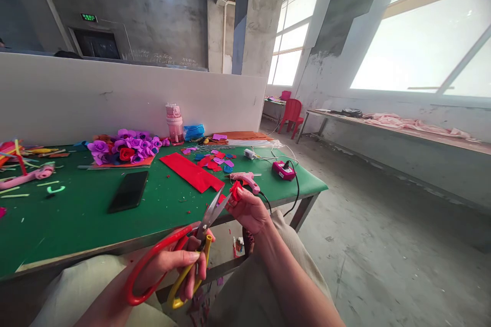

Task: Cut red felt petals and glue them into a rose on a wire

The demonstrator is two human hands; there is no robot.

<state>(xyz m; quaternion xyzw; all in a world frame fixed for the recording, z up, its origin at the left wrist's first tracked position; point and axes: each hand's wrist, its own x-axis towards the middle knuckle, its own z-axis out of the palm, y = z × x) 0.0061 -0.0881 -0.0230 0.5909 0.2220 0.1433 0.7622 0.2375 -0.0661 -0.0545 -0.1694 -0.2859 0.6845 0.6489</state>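
Note:
My left hand (pixel 174 268) is wrapped round a pair of scissors (pixel 206 227) with one red and one yellow handle. Their blades are parted and point up toward my right hand (pixel 249 209). Pinched in the fingers of that hand is a small piece of red paper (pixel 235 191), close to the blade tips; whether they touch I cannot tell. Just behind it on the green table (pixel 88 235) lies a pink glue gun (pixel 246 181). A long red paper strip (pixel 192 171) lies beyond the scissors.
Purple and red paper roses (pixel 128 148) sit near a black phone (pixel 129 191). At the back stand a pink bottle (pixel 175 123) and a blue packet (pixel 194 132). Cut paper scraps (pixel 217 160) are scattered mid-table. A pink power strip (pixel 284 170) with a black cable lies at right.

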